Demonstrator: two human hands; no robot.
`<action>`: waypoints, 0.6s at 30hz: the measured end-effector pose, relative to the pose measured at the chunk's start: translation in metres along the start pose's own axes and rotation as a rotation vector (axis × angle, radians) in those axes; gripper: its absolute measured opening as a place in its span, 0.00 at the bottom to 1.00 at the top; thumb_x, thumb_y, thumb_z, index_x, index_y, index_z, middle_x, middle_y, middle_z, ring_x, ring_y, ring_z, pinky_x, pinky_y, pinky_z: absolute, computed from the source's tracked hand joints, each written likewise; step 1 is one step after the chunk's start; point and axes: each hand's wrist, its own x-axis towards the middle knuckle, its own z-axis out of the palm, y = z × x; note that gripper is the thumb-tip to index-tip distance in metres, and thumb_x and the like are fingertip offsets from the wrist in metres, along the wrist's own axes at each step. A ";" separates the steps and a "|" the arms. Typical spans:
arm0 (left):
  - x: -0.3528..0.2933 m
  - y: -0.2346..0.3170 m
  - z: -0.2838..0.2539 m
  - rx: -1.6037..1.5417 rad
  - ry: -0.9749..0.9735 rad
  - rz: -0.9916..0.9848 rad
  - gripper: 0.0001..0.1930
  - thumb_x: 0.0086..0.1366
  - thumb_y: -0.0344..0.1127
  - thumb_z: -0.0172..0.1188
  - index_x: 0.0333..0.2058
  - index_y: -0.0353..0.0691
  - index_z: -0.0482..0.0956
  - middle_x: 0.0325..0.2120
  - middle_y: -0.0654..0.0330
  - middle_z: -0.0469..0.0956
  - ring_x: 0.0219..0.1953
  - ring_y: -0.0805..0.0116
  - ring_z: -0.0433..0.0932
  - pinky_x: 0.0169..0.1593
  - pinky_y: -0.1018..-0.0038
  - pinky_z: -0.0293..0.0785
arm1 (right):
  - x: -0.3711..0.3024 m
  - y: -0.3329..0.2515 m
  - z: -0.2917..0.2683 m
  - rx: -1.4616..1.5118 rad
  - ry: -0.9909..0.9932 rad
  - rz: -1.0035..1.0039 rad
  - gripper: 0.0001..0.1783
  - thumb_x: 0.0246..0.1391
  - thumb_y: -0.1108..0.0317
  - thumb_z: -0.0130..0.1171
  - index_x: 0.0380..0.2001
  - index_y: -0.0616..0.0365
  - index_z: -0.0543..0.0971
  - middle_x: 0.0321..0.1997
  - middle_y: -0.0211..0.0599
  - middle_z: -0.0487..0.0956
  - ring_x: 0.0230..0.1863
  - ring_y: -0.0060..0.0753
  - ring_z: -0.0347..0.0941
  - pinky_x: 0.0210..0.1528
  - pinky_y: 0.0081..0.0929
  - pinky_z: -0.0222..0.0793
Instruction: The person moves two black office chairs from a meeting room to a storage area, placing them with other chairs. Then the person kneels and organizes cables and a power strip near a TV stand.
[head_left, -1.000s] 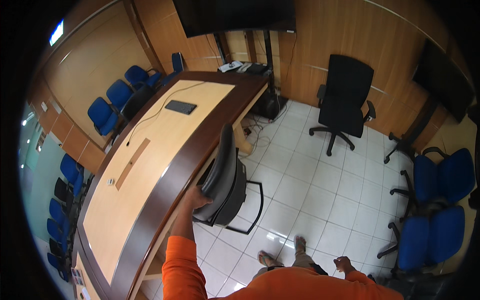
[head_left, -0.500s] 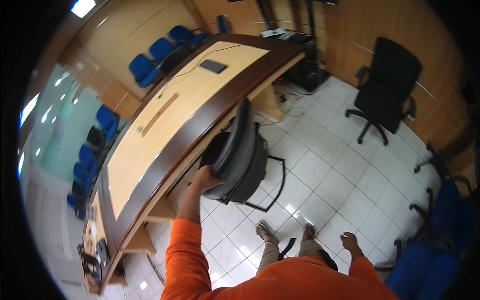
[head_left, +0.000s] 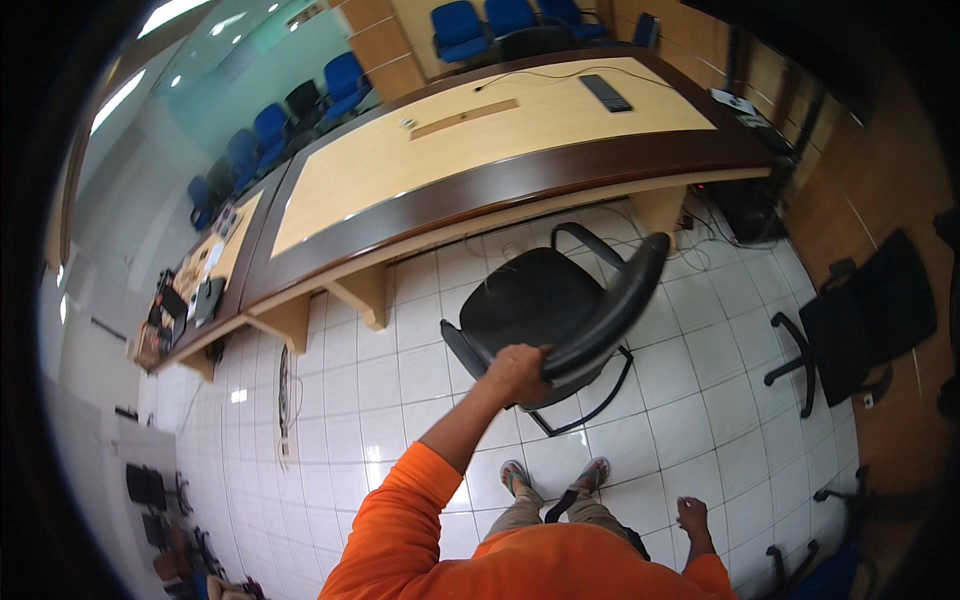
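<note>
My left hand [head_left: 518, 374] grips the left end of the top of a black armchair's backrest, its fingers wrapped over the edge. The armchair [head_left: 535, 295] has a padded black seat, curved armrests and a black tubular frame, and it stands on the floor in front of me with its seat toward the table. Low at my right side hangs my right hand [head_left: 691, 514], fingers curled in and apparently holding nothing. Beyond the armchair runs a long table [head_left: 470, 200] with a dark brown border and a pale wood top.
A black swivel chair [head_left: 865, 325] stands by the wood-panelled wall on the right. On the table lie a dark flat device [head_left: 606, 93] and a thin cable. Blue chairs [head_left: 460, 32] line the far side. More chairs [head_left: 150, 490] stand at lower left. Cables [head_left: 705, 240] lie near the table's right end.
My view has turned, so the table now runs more crosswise. The armchair has come out from the table and its seat is now in sight; my left hand keeps its hold on the backrest.
</note>
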 end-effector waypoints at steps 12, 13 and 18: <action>-0.113 0.028 0.023 -0.240 -0.248 0.175 0.48 0.61 0.62 0.59 0.66 0.25 0.62 0.26 0.41 0.82 0.37 0.44 0.84 0.47 0.59 0.80 | -0.173 -0.445 -0.005 0.601 0.016 -0.311 0.53 0.60 0.42 0.64 0.75 0.56 0.50 0.72 0.54 0.63 0.73 0.51 0.58 0.73 0.42 0.55; -0.118 0.019 0.021 -0.316 -0.242 0.200 0.45 0.62 0.62 0.59 0.63 0.25 0.67 0.26 0.40 0.82 0.37 0.44 0.85 0.48 0.60 0.80 | -0.183 -0.455 -0.003 0.589 0.061 -0.339 0.54 0.59 0.45 0.66 0.75 0.57 0.48 0.72 0.54 0.62 0.73 0.50 0.59 0.73 0.40 0.55; -0.126 -0.044 0.057 -0.821 -0.194 0.170 0.41 0.63 0.65 0.59 0.59 0.30 0.76 0.39 0.37 0.83 0.44 0.46 0.85 0.53 0.62 0.79 | -0.198 -0.481 0.013 0.517 0.308 -0.329 0.59 0.54 0.62 0.73 0.76 0.59 0.43 0.73 0.55 0.62 0.71 0.50 0.61 0.73 0.37 0.55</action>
